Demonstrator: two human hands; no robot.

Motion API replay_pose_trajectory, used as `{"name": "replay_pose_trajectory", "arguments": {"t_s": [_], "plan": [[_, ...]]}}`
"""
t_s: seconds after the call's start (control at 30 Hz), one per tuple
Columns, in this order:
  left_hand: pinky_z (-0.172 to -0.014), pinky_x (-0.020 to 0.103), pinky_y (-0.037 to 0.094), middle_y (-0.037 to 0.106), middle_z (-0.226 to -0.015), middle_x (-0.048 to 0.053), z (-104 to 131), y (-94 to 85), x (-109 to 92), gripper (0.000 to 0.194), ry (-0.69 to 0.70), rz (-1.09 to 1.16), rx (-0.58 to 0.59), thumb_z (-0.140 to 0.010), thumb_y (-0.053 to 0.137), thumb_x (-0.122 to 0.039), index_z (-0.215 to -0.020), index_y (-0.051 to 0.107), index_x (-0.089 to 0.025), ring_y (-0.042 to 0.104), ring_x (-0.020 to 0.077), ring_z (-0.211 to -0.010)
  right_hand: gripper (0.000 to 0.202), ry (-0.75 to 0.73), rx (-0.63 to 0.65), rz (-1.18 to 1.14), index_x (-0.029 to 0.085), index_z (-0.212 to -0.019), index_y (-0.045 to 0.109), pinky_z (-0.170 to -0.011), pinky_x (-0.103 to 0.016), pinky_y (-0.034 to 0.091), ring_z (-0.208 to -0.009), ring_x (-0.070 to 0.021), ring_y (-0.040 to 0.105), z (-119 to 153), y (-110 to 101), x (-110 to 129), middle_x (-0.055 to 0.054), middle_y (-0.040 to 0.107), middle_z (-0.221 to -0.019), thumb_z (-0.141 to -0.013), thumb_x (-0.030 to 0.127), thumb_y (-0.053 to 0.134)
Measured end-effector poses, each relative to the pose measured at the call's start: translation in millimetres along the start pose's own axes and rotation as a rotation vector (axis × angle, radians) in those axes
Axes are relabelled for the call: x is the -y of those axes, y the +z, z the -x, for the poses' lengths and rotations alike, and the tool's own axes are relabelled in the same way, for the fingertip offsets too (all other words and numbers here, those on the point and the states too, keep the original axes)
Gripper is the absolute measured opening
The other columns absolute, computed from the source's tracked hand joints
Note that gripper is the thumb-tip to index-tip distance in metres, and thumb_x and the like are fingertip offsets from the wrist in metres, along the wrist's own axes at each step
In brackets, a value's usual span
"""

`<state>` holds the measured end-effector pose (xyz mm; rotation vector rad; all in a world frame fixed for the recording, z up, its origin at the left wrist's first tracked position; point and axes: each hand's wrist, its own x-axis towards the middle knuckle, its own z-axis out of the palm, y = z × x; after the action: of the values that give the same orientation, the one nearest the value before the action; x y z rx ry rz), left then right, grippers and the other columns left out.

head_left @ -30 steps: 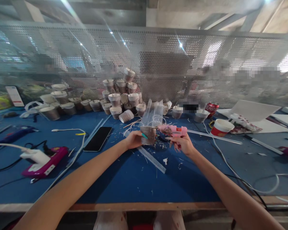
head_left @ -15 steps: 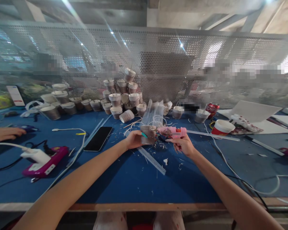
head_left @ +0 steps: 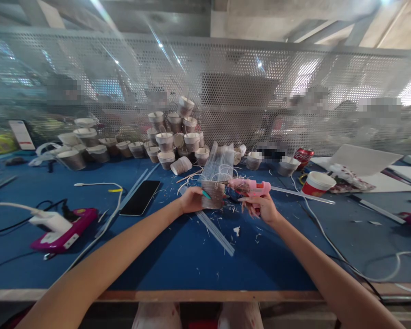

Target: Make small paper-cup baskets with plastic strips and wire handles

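At frame centre, the left hand [head_left: 192, 200] clasps a grey cup [head_left: 213, 195]; the right hand [head_left: 264, 206] is closed around a pink glue gun [head_left: 249, 186], slightly further right than before.

Black phone [head_left: 140, 198] lying flat, magenta power strip [head_left: 84, 218] with white plug [head_left: 51, 220], red can [head_left: 303, 156] near red-and-white cup [head_left: 317, 184], perforated screen [head_left: 239, 98] behind.
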<state>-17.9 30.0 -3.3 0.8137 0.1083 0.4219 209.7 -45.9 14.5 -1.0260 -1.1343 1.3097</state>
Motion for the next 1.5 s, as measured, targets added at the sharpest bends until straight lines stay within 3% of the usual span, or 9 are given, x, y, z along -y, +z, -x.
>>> {"name": "replay_pose_trajectory", "arguments": {"t_s": [0.27, 0.43, 0.57, 0.77, 1.13, 1.3, 1.4, 1.5], "plan": [[-0.09, 0.042, 0.031, 0.063, -0.103, 0.01, -1, 6.3, 3, 0.052, -0.027, 0.057, 0.01, -0.058, 0.048, -0.018, -0.11, 0.055, -0.012, 0.054, 0.0274, -0.102, 0.014, -0.02, 0.017, -0.031, 0.013, -0.054, 0.065, -0.024, -0.02, 0.024, -0.022, -0.0049, 0.034, -2, 6, -6, -0.002, 0.057, -0.041, -0.049, 0.026, 0.066], [-0.088, 0.04, 0.033, 0.063, -0.103, 0.01, 0, 7.8, 2, 0.053, -0.033, 0.102, 0.013, -0.058, 0.046, -0.017, -0.111, 0.055, -0.013, 0.055, 0.0269, -0.101, 0.018, -0.012, -0.004, 0.037, 0.014, -0.048, 0.061, -0.026, -0.02, 0.02, -0.023, -0.006, 0.033, 0, 5, -9, 0.003, 0.041, -0.026, -0.05, 0.031, 0.067], [-0.088, 0.039, 0.035, 0.063, -0.102, 0.01, 1, 8.6, 1, 0.051, -0.064, 0.134, 0.037, -0.061, 0.046, -0.019, -0.111, 0.054, -0.012, 0.056, 0.026, -0.1, 0.021, -0.017, -0.021, 0.088, 0.016, -0.044, 0.057, -0.028, -0.019, 0.018, -0.026, -0.0051, 0.033, 3, 6, -7, 0.004, 0.04, -0.027, -0.048, 0.032, 0.071], [-0.086, 0.037, 0.037, 0.064, -0.099, 0.009, 1, 10.5, 1, 0.049, -0.074, 0.152, 0.058, -0.063, 0.046, -0.021, -0.111, 0.053, -0.011, 0.057, 0.0244, -0.097, 0.023, -0.098, 0.009, 0.157, 0.016, -0.044, 0.055, -0.031, -0.021, 0.02, -0.029, -0.0049, 0.033, 6, 10, -5, 0.004, 0.04, -0.031, -0.049, 0.033, 0.071], [-0.088, 0.037, 0.036, 0.061, -0.104, 0.011, 1, 8.5, 2, 0.054, -0.1, 0.17, 0.057, -0.061, 0.047, -0.022, -0.114, 0.05, -0.011, 0.054, 0.0251, -0.101, 0.029, -0.223, -0.065, 0.166, 0.017, -0.053, 0.054, -0.034, -0.023, 0.026, -0.033, -0.0063, 0.035, 4, 10, -13, 0.005, 0.041, -0.037, -0.054, 0.042, 0.069], [-0.086, 0.037, 0.037, 0.063, -0.1, 0.011, 1, 7.2, 2, 0.05, -0.105, 0.152, 0.077, -0.063, 0.046, -0.023, -0.111, 0.052, -0.01, 0.057, 0.0247, -0.097, 0.02, -0.378, 0.053, 0.299, 0.018, -0.063, 0.058, -0.043, -0.025, 0.033, -0.046, -0.0081, 0.039, 8, 6, -6, 0.003, 0.047, -0.053, -0.061, 0.036, 0.067], [-0.086, 0.037, 0.036, 0.064, -0.097, 0.011, 1, 7.0, 2, 0.048, -0.107, 0.143, 0.082, -0.064, 0.045, -0.024, -0.11, 0.053, -0.01, 0.057, 0.0247, -0.096, 0.018, -0.489, 0.141, 0.417, 0.019, -0.063, 0.058, -0.048, -0.027, 0.034, -0.052, -0.0106, 0.038, 9, 5, -1, 0.001, 0.044, -0.058, -0.066, 0.036, 0.063], [-0.089, 0.039, 0.034, 0.064, -0.097, 0.012, 1, 8.0, 2, 0.047, -0.121, 0.125, 0.082, -0.065, 0.045, -0.026, -0.108, 0.054, -0.009, 0.057, 0.0256, -0.096, 0.018, -0.554, 0.148, 0.474, 0.019, -0.065, 0.057, -0.05, -0.028, 0.033, -0.054, -0.0115, 0.037, 8, 4, 1, 0.001, 0.042, -0.059, -0.07, 0.035, 0.06]]}}
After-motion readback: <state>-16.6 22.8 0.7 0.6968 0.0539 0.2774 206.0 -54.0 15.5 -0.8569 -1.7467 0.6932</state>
